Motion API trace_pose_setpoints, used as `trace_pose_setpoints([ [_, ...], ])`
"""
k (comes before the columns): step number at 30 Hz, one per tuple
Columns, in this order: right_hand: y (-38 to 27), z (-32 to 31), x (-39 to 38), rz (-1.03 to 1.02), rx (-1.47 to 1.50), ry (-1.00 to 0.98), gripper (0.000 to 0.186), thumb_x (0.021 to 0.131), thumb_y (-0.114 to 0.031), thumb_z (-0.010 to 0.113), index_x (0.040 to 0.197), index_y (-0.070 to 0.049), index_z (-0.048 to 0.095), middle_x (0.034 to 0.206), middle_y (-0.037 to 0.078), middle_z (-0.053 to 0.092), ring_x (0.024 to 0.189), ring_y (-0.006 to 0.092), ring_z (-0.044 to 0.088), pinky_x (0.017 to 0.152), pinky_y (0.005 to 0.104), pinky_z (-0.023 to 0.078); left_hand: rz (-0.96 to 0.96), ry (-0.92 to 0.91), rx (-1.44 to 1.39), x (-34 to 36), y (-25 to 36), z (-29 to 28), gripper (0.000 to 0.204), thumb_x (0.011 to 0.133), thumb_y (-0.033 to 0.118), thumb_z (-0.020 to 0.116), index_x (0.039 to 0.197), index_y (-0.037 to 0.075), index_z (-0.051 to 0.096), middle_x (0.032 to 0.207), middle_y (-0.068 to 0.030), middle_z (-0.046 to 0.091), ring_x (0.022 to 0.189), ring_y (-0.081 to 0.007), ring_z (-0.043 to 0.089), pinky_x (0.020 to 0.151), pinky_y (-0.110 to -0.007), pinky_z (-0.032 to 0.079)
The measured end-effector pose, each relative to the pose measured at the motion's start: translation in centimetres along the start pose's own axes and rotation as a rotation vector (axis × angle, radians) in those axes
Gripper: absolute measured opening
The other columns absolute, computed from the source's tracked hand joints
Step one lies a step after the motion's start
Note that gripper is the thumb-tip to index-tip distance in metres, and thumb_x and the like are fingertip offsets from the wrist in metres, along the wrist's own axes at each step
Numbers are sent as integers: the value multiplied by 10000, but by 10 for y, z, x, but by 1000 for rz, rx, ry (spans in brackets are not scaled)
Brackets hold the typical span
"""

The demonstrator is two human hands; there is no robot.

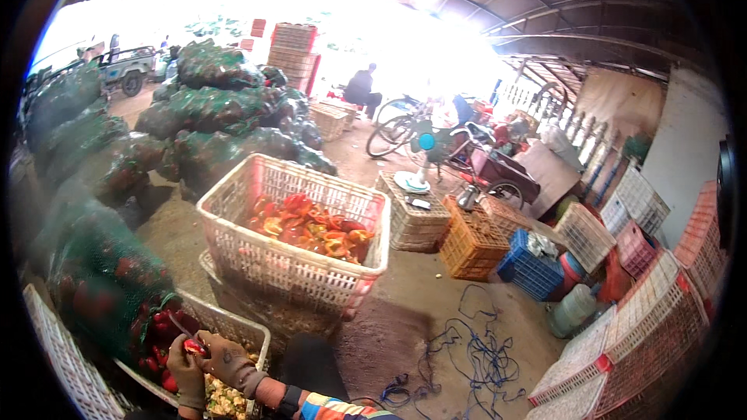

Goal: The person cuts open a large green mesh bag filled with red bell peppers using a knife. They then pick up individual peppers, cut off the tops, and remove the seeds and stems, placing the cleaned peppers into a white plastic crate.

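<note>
In my gloved left hand (185,377) is a red pepper (194,348), its fingers closed round it. My gloved right hand (231,363) grips a knife (180,324) whose blade points up and left, close against the pepper. Both hands are above a low crate (262,336) with pale yellowish pepper scraps (224,400) in it. Whole red peppers (159,330) spill from the mouth of a green mesh sack (101,272) at the left. Ahead, a tall white crate (292,257) holds cut red and orange pepper pieces (299,222).
Filled mesh sacks (222,109) are piled at the far left. A fan (424,144) stands on a crate, beside an orange crate (475,241) and a blue crate (533,260). Tangled blue cord (490,358) lies on the floor. Stacked crates (642,342) line the right.
</note>
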State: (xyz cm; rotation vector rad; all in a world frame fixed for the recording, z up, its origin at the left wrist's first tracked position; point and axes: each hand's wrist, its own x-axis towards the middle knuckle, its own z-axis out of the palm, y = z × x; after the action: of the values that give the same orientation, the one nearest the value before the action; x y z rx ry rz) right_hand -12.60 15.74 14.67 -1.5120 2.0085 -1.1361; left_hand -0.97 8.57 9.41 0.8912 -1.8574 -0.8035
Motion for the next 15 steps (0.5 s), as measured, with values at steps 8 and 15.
trace_pose_setpoints([
  [8, 61, 19, 11, 314, 465, 194, 379, 753, -208, 642, 1065, -9, 559, 882, 117, 632, 825, 160, 579, 746, 299, 466, -590, 45, -991, -12, -38, 3, 345, 792, -19, 486, 1137, 0, 497, 927, -74, 567, 793, -167, 570, 738, -264, 483],
  [15, 36, 30, 12, 169, 650, 79, 242, 763, -200, 683, 928, -39, 608, 838, 46, 614, 749, 118, 560, 643, 259, 484, -414, -125, -935, -12, -27, -3, 323, 831, 126, 504, 1144, 53, 475, 1058, -77, 531, 953, -178, 539, 826, -314, 454],
])
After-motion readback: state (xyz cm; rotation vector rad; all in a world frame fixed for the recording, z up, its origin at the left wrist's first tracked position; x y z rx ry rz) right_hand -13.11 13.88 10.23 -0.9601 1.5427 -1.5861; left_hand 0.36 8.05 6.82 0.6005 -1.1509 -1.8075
